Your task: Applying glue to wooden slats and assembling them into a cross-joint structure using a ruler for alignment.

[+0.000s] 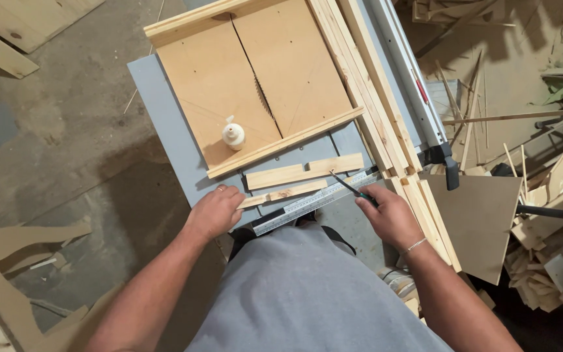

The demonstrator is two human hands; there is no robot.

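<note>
Left hand [215, 212] fingers pinning wood strip [284, 193], right hand [390, 212] gripping pencil [346, 185], steel ruler [313, 203]

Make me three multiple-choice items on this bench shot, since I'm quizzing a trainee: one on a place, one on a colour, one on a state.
1. Where does the small glue bottle stand?
A. on the wooden sled
B. on the floor
C. on the metal ruler

2. What colour is the person's shirt?
A. red
B. grey
C. black

3. What is the right hand doing?
A. hanging free
B. holding a pencil to the wood strip
C. gripping a clamp

Answers: 1 A, it stands upright on the sled board left of the saw slot; 2 B, grey cloth fills the lower frame; 3 B, its fingers close on the pencil while the left hand presses the strip's end.
</note>
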